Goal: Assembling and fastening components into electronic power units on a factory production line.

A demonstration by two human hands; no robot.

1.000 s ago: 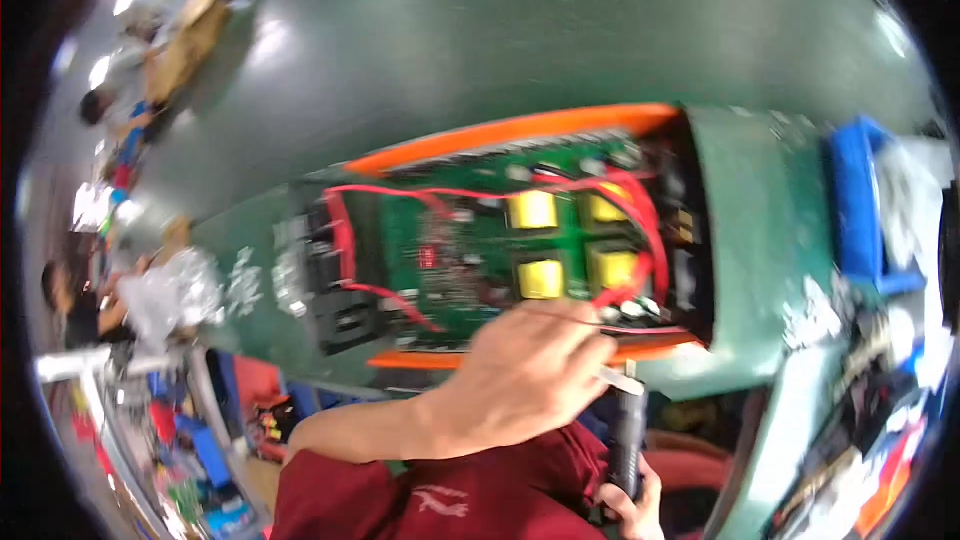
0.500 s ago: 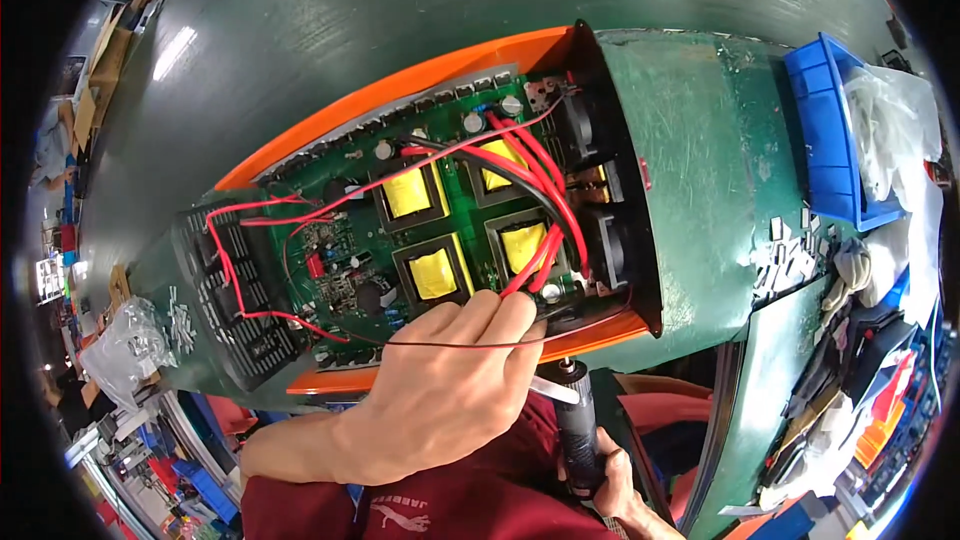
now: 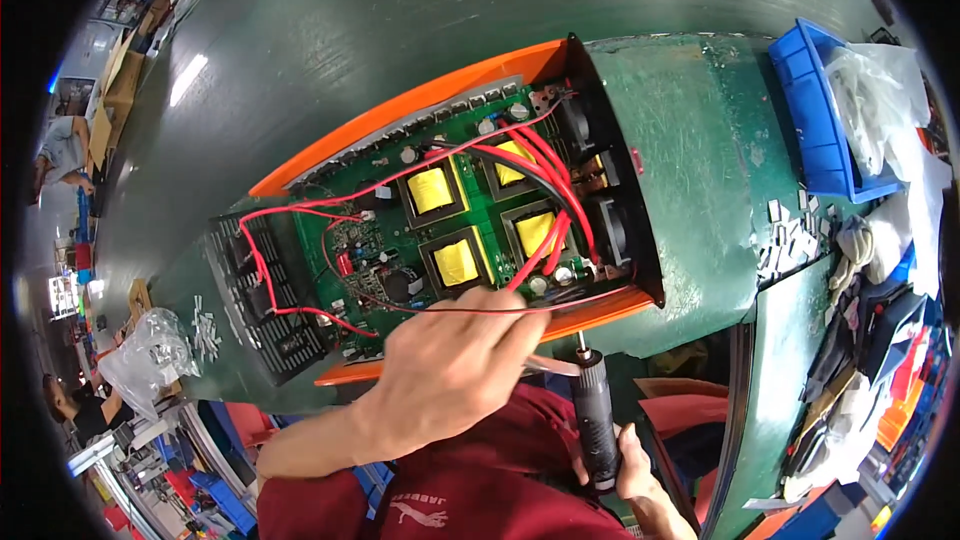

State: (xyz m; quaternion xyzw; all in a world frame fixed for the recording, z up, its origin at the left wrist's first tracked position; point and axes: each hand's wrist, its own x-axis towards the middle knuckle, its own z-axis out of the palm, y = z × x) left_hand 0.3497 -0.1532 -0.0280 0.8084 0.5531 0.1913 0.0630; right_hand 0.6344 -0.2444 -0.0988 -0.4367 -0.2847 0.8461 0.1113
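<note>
Your right fingers (image 3: 629, 445) are closed round the barrel of a black screwdriver (image 3: 596, 410), just outside the near side of the orange-walled case; your left fingers (image 3: 500, 345) are drawn in over that side, apparently pinching a pale strip, though their tips are partly hidden. The tabletop (image 3: 690, 130) spreads beneath the orange-walled case (image 3: 545, 60), which lies open-topped in front of you. Inside the case are the green circuit board (image 3: 480, 215) and four yellow-wrapped transformers (image 3: 457, 263). Thick red cables (image 3: 538, 256) curve toward the case's near side, and a thin wire (image 3: 560, 306) crosses there by your left knuckles. The pale strip (image 3: 550, 364) sticks out beyond that side, beside the screwdriver. You seem to be at a fastening step on that wall; the next move likely calls for lining the bit up squarely and keeping the wire clear of it.
</note>
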